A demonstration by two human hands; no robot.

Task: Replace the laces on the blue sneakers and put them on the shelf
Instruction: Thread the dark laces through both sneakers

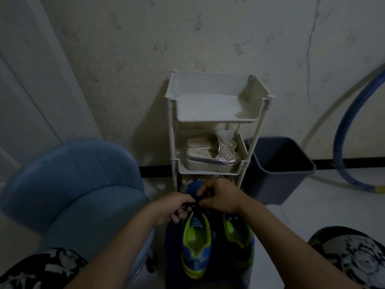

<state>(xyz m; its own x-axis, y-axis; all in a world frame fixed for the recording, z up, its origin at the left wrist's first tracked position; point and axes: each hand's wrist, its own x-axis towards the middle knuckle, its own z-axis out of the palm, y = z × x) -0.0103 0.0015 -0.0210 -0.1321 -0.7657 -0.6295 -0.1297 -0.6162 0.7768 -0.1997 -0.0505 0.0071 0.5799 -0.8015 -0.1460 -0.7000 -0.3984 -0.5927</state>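
Judging by their padded collars and thick soles, the blue sneakers (216, 243) should be light and fairly springy, soft in the upper and stiffer underneath. For carrying, each would be best gripped at the heel collar or across the sole. The dark lace (194, 203) looks thin and limp, likely to slip back through an eyelet unless held close to its tip. Both hands are closed in a pinch on that lace. The left hand (177, 205) and right hand (220, 199) meet almost knuckle to knuckle over the front of the left-hand shoe. The dim light hides which eyelet they are working on. The pair sits side by side low between the person's knees, seemingly on the floor, toes pointing at the foot of the white shelf (216, 120) just ahead. The sneakers are deep blue with bright lime-green lining round the openings and lime trim at the heels. The right-hand shoe is partly covered by the right forearm. Silver sandals (208, 158) occupy the shelf's middle tier.
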